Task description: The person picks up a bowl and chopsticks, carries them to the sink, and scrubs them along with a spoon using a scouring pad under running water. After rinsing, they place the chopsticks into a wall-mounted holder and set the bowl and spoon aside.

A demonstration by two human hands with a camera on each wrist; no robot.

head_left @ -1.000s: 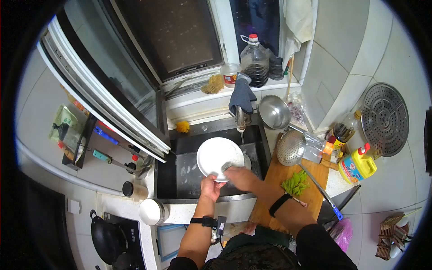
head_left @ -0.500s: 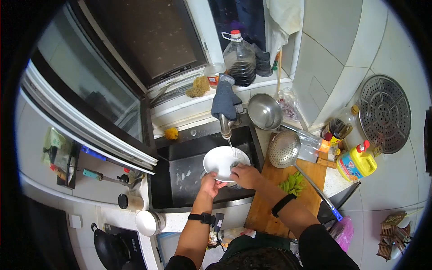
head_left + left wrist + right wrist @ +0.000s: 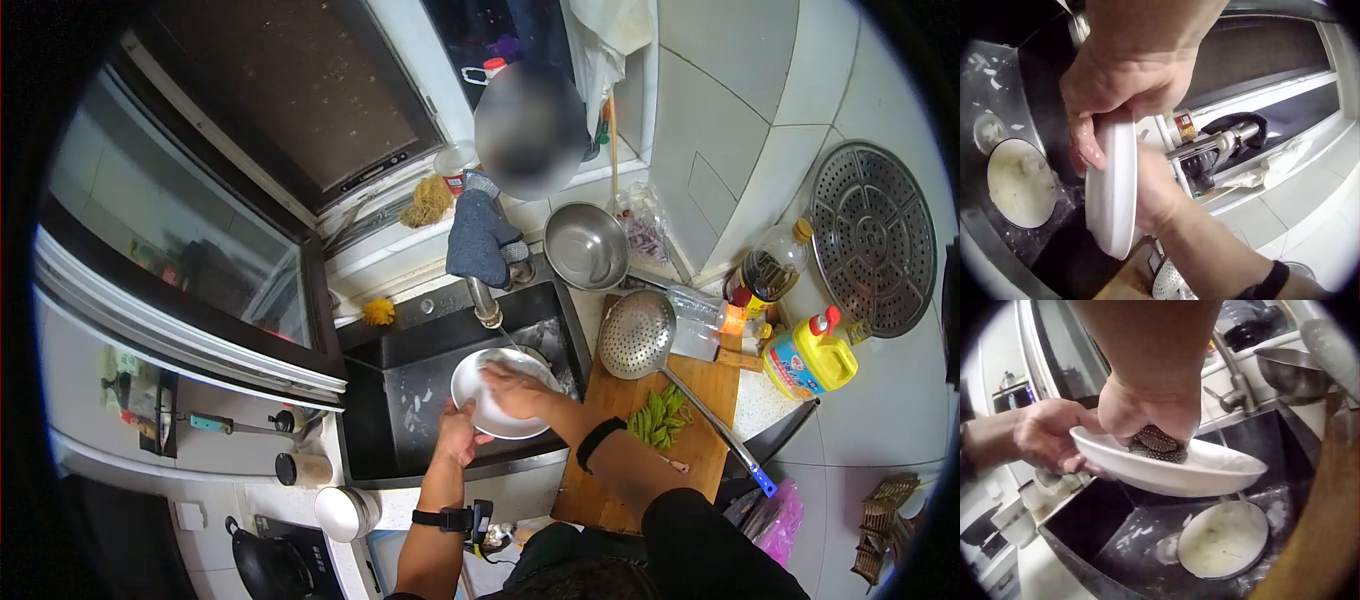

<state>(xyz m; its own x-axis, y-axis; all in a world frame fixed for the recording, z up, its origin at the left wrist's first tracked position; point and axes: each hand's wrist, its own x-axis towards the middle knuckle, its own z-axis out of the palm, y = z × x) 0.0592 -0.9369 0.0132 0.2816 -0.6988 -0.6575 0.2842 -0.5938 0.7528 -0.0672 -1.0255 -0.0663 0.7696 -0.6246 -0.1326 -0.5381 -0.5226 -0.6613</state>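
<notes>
A white plate [image 3: 490, 412] is held over the black sink [image 3: 410, 455], its left edge gripped by my left hand [image 3: 458, 436], thumb on the rim. My right hand [image 3: 515, 390] presses a dark, speckled scrubber [image 3: 1159, 445] against the plate's inner face, with the fingers partly hidden in the right wrist view. Water runs from the tap [image 3: 484, 303] in a thin stream beside the plate. Below, on the sink floor, lies another dish [image 3: 1225, 540] with yellowish residue, and white scraps are scattered around it.
Right of the sink, a cutting board [image 3: 600, 490] bears green vegetables [image 3: 658, 418] and a strainer ladle [image 3: 638, 335]. A steel pan [image 3: 586, 246] sits behind it. A yellow bottle [image 3: 808, 358] stands farther right. Stacked white bowls [image 3: 345, 514] are at the front left.
The right hand has shifted across the plate toward its upper left, and the plate has tilted and moved slightly lower. The head view has turned a little.
</notes>
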